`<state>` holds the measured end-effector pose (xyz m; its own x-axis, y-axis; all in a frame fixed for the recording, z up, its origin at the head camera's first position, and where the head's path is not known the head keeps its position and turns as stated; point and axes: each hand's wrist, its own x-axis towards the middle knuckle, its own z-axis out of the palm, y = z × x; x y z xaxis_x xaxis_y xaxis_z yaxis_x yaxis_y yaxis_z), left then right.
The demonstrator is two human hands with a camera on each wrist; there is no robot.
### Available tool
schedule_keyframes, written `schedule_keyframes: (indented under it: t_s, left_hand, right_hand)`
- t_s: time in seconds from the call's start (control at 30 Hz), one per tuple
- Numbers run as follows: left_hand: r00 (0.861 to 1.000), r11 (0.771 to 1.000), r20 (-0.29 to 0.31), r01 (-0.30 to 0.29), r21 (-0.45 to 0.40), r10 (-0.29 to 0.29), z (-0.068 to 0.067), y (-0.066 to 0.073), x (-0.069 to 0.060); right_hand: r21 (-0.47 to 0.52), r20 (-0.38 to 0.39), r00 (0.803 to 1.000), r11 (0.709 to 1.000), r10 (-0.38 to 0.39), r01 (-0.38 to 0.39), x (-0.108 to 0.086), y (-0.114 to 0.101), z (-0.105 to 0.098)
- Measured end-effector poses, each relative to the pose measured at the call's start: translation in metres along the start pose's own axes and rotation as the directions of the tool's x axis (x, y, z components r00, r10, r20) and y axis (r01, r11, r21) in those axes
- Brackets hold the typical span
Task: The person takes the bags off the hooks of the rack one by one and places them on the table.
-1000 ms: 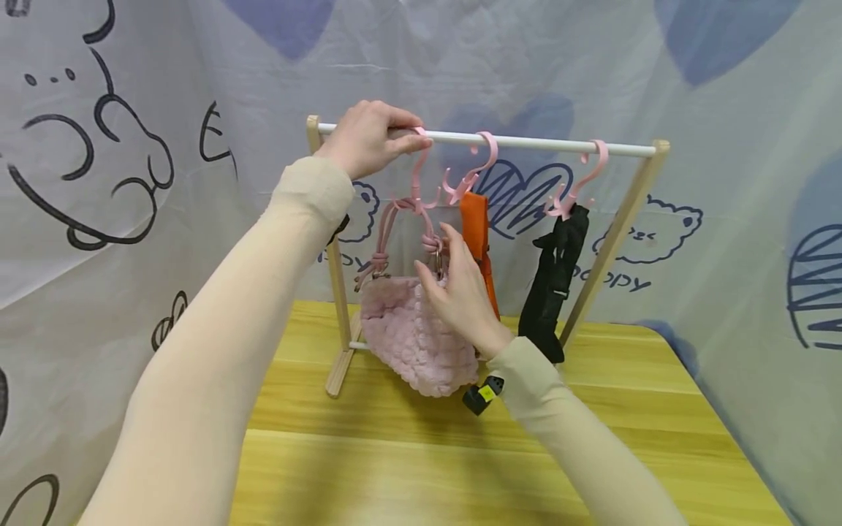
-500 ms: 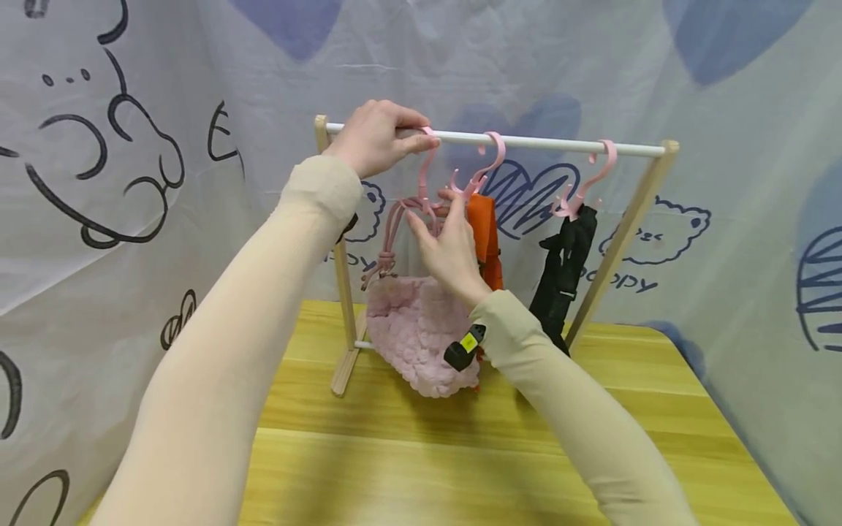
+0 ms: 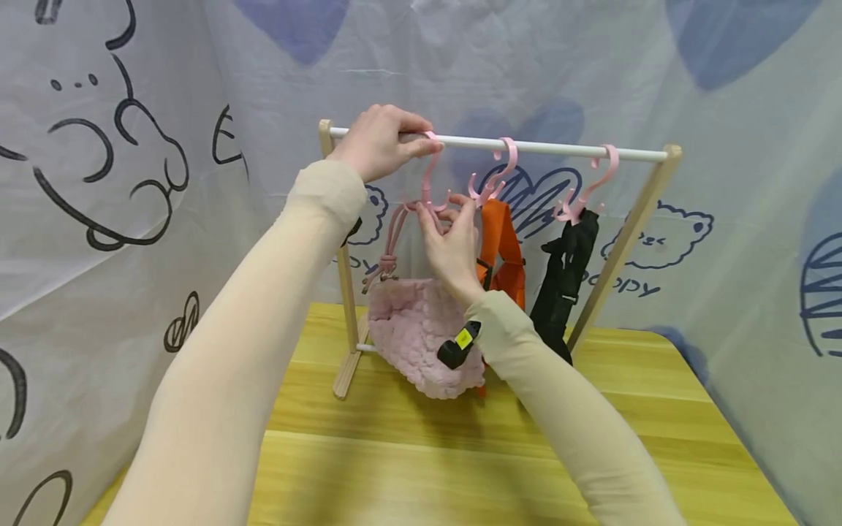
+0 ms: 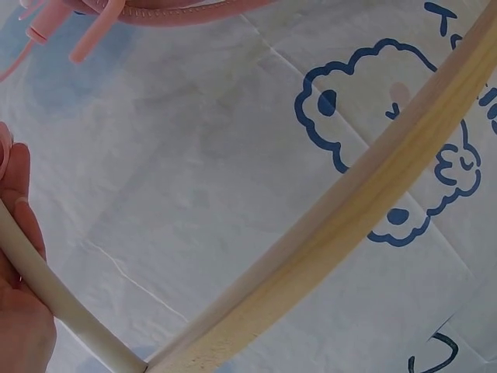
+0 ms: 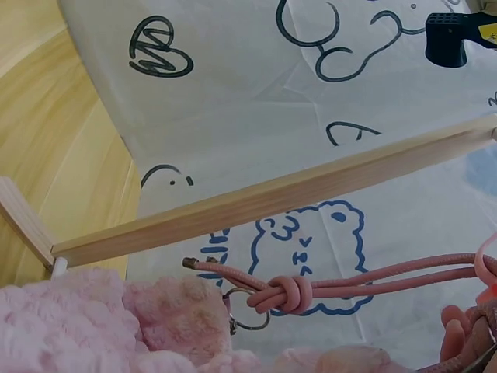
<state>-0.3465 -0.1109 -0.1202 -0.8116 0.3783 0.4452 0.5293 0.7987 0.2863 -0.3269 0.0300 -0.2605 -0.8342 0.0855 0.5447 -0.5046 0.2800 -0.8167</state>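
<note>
Got a pale pink, puffy plush bag (image 3: 411, 321) well below the left hand (image 3: 381, 142), just below the right hand (image 3: 454, 252), at the left end of a wooden-legged rack (image 3: 347, 307). Hung by a knotted pink cord strap (image 5: 342, 291) from a slim pink plastic hook (image 3: 427, 177) with upturned prongs; strap tied to a metal ring (image 5: 255, 329) at the bag's corner. Can't tell whether touching the yellow wood-grain surface (image 3: 526, 460).

Left hand: up on the round white bar (image 3: 559, 148), fingers and thumb curled round it at the hook's top. Right hand: nearly closed, pinching the strap just below the prongs.

Just right of the bag: orange strap-like fabric item (image 3: 505, 252) on a second pink hook (image 3: 508, 164), leaning. Further right: narrow black fabric item (image 3: 562, 285) on a third pink hook (image 3: 608, 164), near the right leg. Behind: pale sheet (image 3: 421, 66) printed with hearts and bears.
</note>
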Motion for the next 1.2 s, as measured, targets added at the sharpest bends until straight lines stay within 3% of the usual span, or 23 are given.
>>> schedule_keyframes:
  t_s: [0.33, 0.57, 0.87, 1.2]
  left_hand:
    - [1.0, 1.0, -0.009, 0.003, -0.014, -0.003, 0.002, 0.0, 0.0]
    - [1.0, 1.0, -0.011, -0.006, -0.008, 0.006, 0.002, 0.0, 0.001]
    - [1.0, 1.0, 0.009, -0.009, 0.002, 0.009, -0.001, -0.003, 0.0]
    - [0.999, 1.0, 0.03, -0.014, 0.019, 0.013, -0.001, 0.0, -0.005]
  right_hand:
    - [-0.081, 0.042, 0.997, 0.995, -0.058, 0.061, -0.001, 0.006, -0.005]
    - [-0.067, 0.112, 0.992, 0.995, -0.061, 0.068, 0.003, 0.007, -0.01]
    - [0.004, 0.274, 0.959, 0.998, -0.069, 0.07, 0.012, 0.009, -0.023]
    - [0.0, 0.339, 0.937, 0.996, -0.086, 0.091, 0.012, 0.011, -0.03]
